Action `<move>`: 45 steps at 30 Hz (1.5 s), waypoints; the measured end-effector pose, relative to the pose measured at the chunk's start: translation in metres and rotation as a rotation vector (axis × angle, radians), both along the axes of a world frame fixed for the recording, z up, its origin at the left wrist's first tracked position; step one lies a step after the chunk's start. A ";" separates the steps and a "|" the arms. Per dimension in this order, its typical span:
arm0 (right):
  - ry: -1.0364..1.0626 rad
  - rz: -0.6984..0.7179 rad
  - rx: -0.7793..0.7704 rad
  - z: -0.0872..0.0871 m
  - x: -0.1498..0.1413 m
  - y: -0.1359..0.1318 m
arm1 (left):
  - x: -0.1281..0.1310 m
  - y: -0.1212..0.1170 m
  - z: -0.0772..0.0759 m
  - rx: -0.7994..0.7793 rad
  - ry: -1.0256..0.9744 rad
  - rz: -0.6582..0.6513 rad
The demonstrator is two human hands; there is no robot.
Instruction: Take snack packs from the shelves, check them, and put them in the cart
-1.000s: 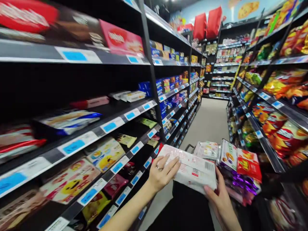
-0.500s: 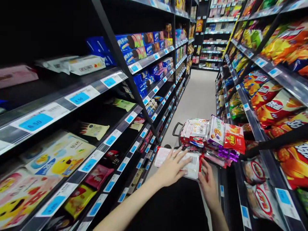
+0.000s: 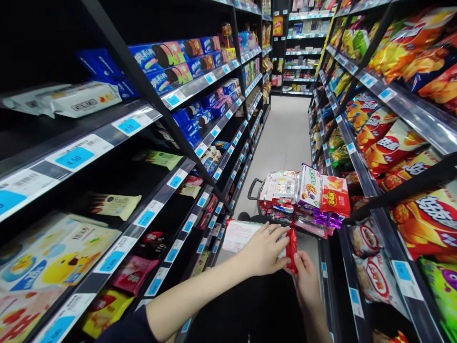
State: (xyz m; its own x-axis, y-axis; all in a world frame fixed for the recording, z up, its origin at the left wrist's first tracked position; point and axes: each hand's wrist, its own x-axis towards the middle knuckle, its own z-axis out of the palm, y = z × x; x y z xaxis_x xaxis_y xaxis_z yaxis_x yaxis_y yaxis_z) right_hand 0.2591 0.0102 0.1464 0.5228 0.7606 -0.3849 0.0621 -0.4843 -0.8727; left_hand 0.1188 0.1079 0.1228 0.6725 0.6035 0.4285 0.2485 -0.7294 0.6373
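Observation:
In a shop aisle I hold a flat white snack packet with red edges low in front of me. My left hand lies over its top, fingers wrapped round it, a ring on one finger. My right hand grips its red right end from below. Just beyond the packet stands a trolley piled with snack packs, white, red and purple ones.
Black shelving runs along both sides. On the left are biscuit boxes and flat packets with blue price tags. On the right hang crisp bags. A pale floor leads to further shelves at the far end.
The packet has come down and tilted so its red edge faces me. Both hands moved lower with it. My view has dropped and shifted forward along the aisle.

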 end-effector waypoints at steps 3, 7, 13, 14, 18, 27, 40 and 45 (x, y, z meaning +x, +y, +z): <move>0.078 -0.013 0.018 0.008 -0.001 0.001 | 0.000 -0.003 0.016 0.053 0.090 0.022; 0.009 0.019 -0.002 0.019 -0.003 0.003 | 0.004 -0.009 0.029 0.287 0.221 0.078; -0.463 0.259 -0.053 0.039 -0.004 0.005 | 0.005 -0.004 0.026 0.546 0.133 0.087; -0.538 0.303 -0.062 0.041 -0.003 0.004 | 0.005 -0.003 0.025 0.528 0.108 0.085; -0.735 0.353 0.004 0.042 0.001 0.003 | 0.011 -0.003 0.018 0.363 0.057 0.095; -0.985 0.586 0.153 0.036 0.012 0.006 | 0.013 -0.019 -0.006 0.337 -0.093 0.065; -0.604 0.577 0.146 0.030 0.009 0.017 | -0.007 -0.018 -0.015 0.386 -0.116 0.089; -0.467 0.470 0.075 0.021 0.012 0.021 | -0.001 -0.014 -0.024 0.228 -0.248 0.149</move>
